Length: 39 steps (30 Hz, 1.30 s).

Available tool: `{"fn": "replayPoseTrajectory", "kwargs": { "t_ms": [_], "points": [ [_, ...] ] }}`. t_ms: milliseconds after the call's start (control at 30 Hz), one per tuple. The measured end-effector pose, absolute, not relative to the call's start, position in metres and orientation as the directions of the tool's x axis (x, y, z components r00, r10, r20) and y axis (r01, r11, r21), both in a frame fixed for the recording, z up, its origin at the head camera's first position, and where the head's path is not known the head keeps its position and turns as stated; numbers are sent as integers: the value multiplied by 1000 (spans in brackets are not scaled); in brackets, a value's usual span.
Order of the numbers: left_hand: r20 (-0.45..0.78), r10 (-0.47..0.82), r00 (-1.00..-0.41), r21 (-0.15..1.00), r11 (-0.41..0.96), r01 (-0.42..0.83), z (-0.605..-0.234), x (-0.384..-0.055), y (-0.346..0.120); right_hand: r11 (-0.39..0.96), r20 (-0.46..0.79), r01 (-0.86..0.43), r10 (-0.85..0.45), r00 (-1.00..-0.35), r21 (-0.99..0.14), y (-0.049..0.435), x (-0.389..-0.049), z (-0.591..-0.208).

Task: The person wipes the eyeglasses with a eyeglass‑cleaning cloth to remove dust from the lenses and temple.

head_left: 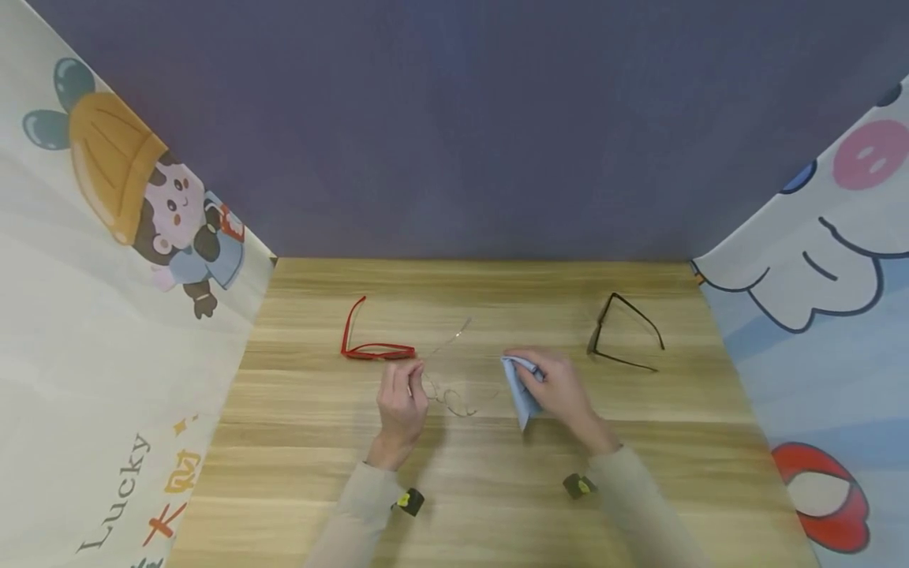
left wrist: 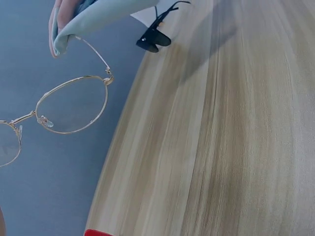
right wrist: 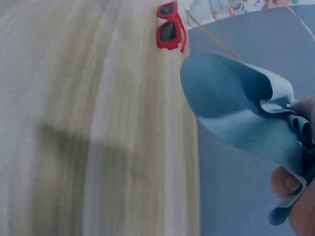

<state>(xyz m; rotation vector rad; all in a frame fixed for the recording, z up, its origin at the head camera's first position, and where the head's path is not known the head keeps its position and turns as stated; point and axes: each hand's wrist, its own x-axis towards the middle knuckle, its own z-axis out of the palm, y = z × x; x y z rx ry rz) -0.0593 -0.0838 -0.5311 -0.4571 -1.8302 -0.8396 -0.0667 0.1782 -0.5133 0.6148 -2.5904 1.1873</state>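
Head view: your left grip (head_left: pixel 402 397) pinches round gold wire-framed eyeglasses (left wrist: pixel 72 105), front slanting rightward toward your right grip (head_left: pixel 561 386), which pinches a soft blue cloth (head_left: pixel 524 394) by one temple; left's nearer the lenses.

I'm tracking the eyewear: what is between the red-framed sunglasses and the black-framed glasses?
In the head view, left to right: thin gold wire-rimmed eyeglasses, pinched by the left hand, then a light-blue cloth gripped by the right hand.

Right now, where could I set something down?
Bare wood lies between the sleeves, and outside the right sleeve below the black sunglasses. The middle's crowded: left hand holding wire glasses near red sunglasses, right hand gripping blue cloth.
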Motion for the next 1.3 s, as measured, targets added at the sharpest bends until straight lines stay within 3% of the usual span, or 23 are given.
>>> {"fn": "replayPoseTrajectory", "kwargs": {
  "t_ms": [300,500,600,1000,1200,1300],
  "points": [
    [869,-118,-480,424,679,599,-532,-61,-82,609,378,-578,-438,-816,-543,159,-43,-531],
    [720,-247,-649,638,602,480,-530,-60,-82,512,459,-643,-451,-765,-570,159,-39,-531],
    [653,-279,-704,704,567,428,-530,-59,-82,470,506,-659,-422,-752,-587,163,-43,-528],
    [681,-218,-699,681,538,496,-536,-55,-83,374,534,-604,-283,-797,-703,170,-76,-520],
    [731,-176,-659,630,544,554,-541,-52,-85,404,443,-514,-262,-857,-756,174,-87,-514],
    [730,-152,-667,629,533,566,-544,-50,-88,434,388,-471,-271,-881,-768,176,-88,-512]
  ]
}}
